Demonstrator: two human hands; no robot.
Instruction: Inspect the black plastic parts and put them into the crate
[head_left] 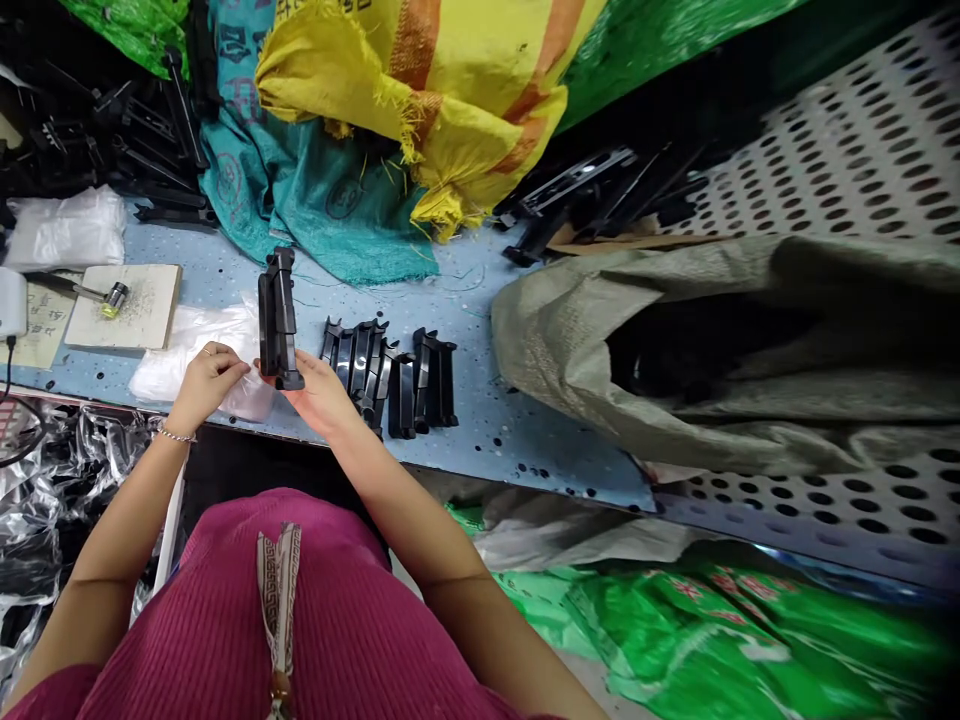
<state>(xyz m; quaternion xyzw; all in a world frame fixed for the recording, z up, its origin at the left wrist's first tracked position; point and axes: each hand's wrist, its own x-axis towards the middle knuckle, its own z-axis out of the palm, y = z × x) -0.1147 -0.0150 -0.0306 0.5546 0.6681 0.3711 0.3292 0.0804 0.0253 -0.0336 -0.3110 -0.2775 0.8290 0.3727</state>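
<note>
Held upright in my right hand (319, 393) is a pair of long black plastic parts (277, 320), stacked side by side, above the blue tabletop. My left hand (210, 385) is closed, thumb and forefinger pinched together close to the parts' lower end. What sits in that pinch, if anything, is too small to make out. Under and behind the left hand lies a stack of clear plastic bags (180, 345). Right of my right hand, several similar black plastic parts (405, 390) stand in a row on the blue table (517, 430).
A small board (142, 318) with a metal-tipped tool and a white bundle (67, 228) lie at left. Teal (322, 210) and yellow woven sacks (465, 130) hang over the back edge. An open grey sack (555, 330) lies at right. Green bags (697, 630) lie below the table.
</note>
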